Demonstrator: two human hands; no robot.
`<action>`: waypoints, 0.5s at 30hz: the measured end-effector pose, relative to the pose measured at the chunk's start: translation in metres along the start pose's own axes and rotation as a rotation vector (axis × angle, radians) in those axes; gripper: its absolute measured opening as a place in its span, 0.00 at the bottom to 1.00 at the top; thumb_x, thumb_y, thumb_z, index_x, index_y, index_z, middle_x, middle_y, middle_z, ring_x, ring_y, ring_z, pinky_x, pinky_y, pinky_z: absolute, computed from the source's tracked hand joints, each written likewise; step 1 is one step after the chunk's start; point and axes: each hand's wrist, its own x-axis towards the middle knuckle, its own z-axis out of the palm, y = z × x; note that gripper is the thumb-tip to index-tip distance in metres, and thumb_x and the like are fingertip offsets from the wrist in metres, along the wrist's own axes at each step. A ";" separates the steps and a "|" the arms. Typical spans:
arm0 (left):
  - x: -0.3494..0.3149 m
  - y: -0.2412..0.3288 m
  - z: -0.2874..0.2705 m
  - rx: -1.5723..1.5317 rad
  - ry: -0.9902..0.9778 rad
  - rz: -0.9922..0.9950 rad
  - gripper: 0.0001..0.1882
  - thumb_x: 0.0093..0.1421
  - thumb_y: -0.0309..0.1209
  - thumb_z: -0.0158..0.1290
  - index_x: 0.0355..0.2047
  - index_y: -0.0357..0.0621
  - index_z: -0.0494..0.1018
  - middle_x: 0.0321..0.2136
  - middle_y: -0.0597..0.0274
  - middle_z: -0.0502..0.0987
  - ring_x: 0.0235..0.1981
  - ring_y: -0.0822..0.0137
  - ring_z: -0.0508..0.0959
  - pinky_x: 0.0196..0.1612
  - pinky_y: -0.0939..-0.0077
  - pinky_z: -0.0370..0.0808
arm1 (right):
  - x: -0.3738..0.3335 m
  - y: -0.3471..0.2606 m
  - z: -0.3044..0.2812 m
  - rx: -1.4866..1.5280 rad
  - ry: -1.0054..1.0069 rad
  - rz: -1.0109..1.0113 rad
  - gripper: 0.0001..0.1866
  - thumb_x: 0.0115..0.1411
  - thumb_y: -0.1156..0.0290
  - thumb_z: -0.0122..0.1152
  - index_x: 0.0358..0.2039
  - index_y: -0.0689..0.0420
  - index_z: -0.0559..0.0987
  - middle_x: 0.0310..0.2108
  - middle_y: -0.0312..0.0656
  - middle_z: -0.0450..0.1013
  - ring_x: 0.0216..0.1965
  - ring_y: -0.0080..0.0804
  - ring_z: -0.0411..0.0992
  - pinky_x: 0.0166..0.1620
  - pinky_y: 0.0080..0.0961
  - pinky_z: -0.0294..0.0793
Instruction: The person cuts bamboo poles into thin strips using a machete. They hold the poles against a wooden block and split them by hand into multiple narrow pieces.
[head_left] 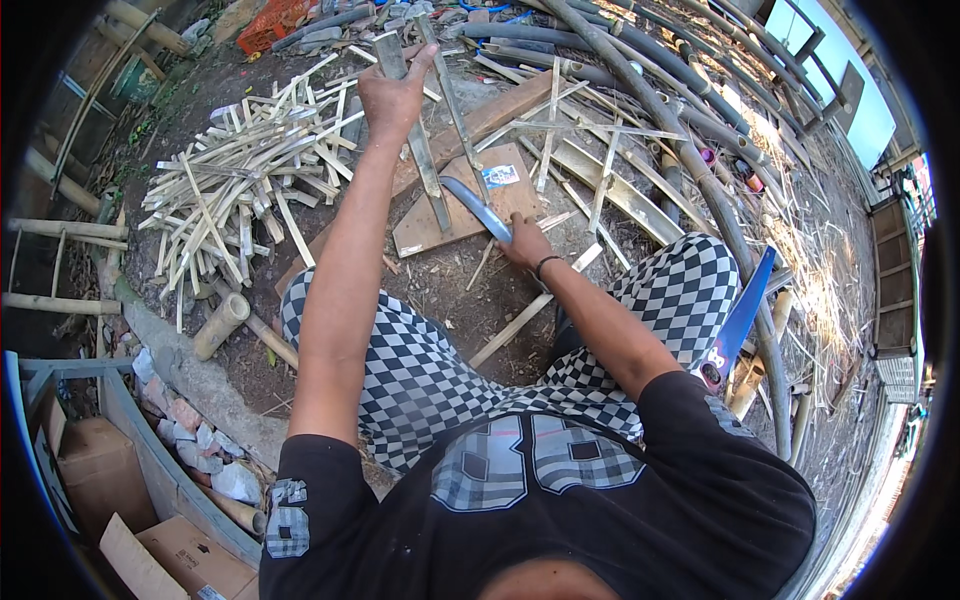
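My left hand [392,100] is closed around the upper part of a split bamboo strip [428,172], which slants down to a flat wooden board [430,236] on the ground. Beside it, a second bamboo strip [455,115] leans at a similar slant, close to my left thumb; whether the hand also grips it I cannot tell. In my right hand [527,243] is the handle of a machete [478,208]. Its blade points up and left over the board, between the lower ends of both strips. The handle is mostly hidden by my fingers.
A heap of split bamboo sticks [240,180] lies to the left. A wooden beam [510,108] runs behind the board, with bamboo poles [665,110] beyond. A blue handsaw [738,325] rests by my right knee. Cardboard boxes [100,470] stand at lower left.
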 end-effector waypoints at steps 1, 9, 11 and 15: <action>0.000 -0.002 -0.006 0.027 -0.024 -0.042 0.17 0.58 0.39 0.67 0.40 0.38 0.84 0.15 0.70 0.74 0.16 0.79 0.70 0.21 0.80 0.65 | -0.002 -0.023 -0.013 0.100 0.130 -0.118 0.36 0.56 0.57 0.69 0.58 0.60 0.64 0.52 0.61 0.69 0.55 0.61 0.70 0.56 0.48 0.72; -0.012 0.023 -0.007 -0.116 -0.269 -0.202 0.24 0.58 0.39 0.67 0.47 0.31 0.79 0.16 0.70 0.72 0.17 0.78 0.69 0.23 0.80 0.66 | 0.008 -0.089 -0.058 0.631 0.245 -0.510 0.18 0.60 0.68 0.65 0.49 0.59 0.77 0.44 0.49 0.79 0.47 0.46 0.77 0.52 0.39 0.75; -0.013 0.021 -0.009 -0.139 -0.313 -0.218 0.23 0.59 0.37 0.67 0.47 0.30 0.79 0.16 0.69 0.72 0.17 0.77 0.69 0.23 0.80 0.66 | 0.008 -0.099 -0.047 0.688 0.317 -0.559 0.16 0.60 0.68 0.65 0.49 0.58 0.80 0.42 0.49 0.81 0.44 0.44 0.80 0.51 0.36 0.77; -0.020 0.027 -0.006 -0.162 -0.355 -0.216 0.21 0.60 0.35 0.65 0.45 0.28 0.78 0.17 0.67 0.72 0.17 0.76 0.69 0.22 0.79 0.66 | 0.016 -0.097 -0.041 0.670 0.179 -0.524 0.17 0.58 0.67 0.66 0.49 0.57 0.82 0.44 0.50 0.80 0.44 0.43 0.80 0.51 0.35 0.77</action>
